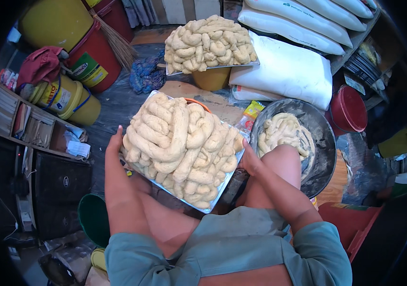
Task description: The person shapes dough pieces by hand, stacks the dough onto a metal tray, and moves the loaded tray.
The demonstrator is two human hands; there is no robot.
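Observation:
A metal tray (213,202), heaped with thick ropes of pale dough (177,138), sits tilted sideways above my lap. At its left edge my left hand (115,142) holds on, thumb up, with the other fingers hidden under the tray or dough. My right hand (250,160) grips the right edge, thumb along the rim and its fingers mostly out of sight below. Right of the tray, a wide black basin (318,164) holds a smaller coil of dough (282,133), partly covered by my knee.
Beyond, a second tray (256,62) of piled dough rests on a yellow bucket (211,79). White sacks (284,66) are stacked at the back right. Red and yellow buckets (77,95) and a broom (117,40) stand back left. A green bucket (94,219) is near my left leg.

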